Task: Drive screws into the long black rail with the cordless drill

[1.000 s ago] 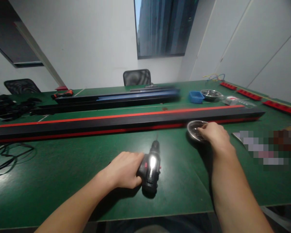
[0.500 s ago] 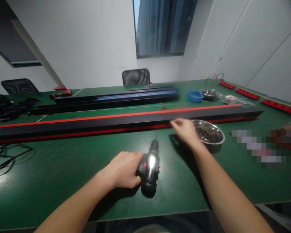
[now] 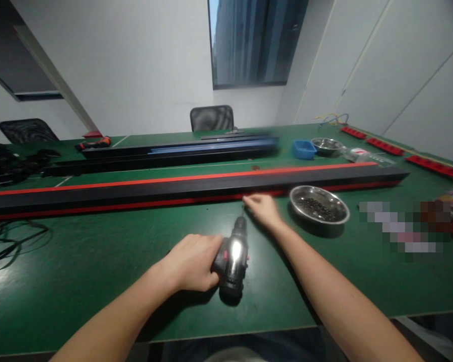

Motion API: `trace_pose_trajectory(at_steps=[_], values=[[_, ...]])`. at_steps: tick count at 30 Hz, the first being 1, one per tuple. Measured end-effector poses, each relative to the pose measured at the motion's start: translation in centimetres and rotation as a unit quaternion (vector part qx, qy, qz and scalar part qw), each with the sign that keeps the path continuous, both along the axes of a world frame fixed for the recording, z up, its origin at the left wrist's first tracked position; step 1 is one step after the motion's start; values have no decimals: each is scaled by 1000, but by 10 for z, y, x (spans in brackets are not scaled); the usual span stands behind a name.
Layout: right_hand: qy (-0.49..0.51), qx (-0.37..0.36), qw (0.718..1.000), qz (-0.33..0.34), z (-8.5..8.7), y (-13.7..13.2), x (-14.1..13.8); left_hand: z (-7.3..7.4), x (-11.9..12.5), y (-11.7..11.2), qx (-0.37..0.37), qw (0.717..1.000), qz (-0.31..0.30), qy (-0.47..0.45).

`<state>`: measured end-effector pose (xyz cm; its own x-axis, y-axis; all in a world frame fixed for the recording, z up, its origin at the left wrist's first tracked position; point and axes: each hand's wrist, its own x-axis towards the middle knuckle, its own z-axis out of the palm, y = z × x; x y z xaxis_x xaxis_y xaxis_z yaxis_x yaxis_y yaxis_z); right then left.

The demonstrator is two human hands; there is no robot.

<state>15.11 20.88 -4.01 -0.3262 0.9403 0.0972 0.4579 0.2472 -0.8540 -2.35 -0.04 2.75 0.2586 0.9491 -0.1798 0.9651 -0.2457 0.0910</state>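
Observation:
My left hand is wrapped round the handle of a black and silver cordless drill, its bit pointing away from me. At the tip of that bit, my right hand has thumb and fingers pinched together; whatever they hold is too small to make out. Just beyond both hands lies a long black bar with red strips along its edges, stretching nearly across the table. To the right of my right hand is a steel bowl with many small dark pieces in it, which look like screws.
Farther back lie more long dark bars, a blue bin and a second steel bowl. Black cables lie at the left on the green table. Red power strips line the right edge.
My right hand has moved left, from beside the steel bowl to the tip of the drill bit. The left hand and drill have hardly moved.

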Motion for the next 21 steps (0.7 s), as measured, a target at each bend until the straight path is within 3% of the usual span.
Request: trace_pose_trajectory(at_steps=[21], values=[[-31,19,999,8,-5,5,1,-6,-3,0,23,1000,-14,-6]])
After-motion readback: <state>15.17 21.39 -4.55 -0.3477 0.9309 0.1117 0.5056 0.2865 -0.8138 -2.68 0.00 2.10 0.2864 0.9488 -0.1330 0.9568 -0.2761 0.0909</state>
